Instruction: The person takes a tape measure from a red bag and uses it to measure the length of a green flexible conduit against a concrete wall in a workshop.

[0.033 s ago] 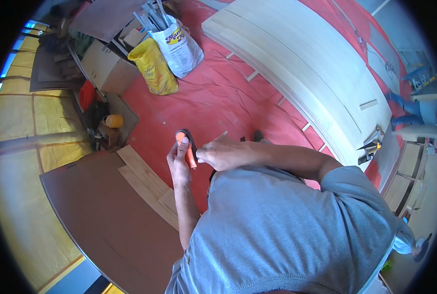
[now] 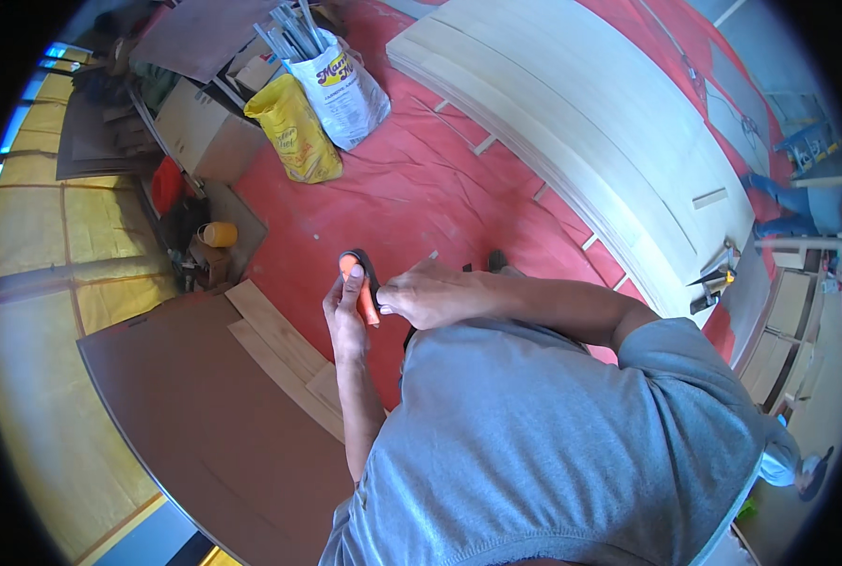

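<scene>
Nothing visibly changed between the two views. Left hand (image 2: 347,316) wrapped around an orange-and-black hand tool (image 2: 362,283), held upright above the red floor covering (image 2: 411,189). Right hand (image 2: 430,294) closed against the tool's side, touching the left. Pale boards (image 2: 591,123) well apart, beyond.

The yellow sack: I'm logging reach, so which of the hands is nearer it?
Left. The left hand lies below the yellow sack; the right hand is farther right.

Single head-worn fisheye view, looking steeply down, close over the person's own hands, edges bent
</scene>
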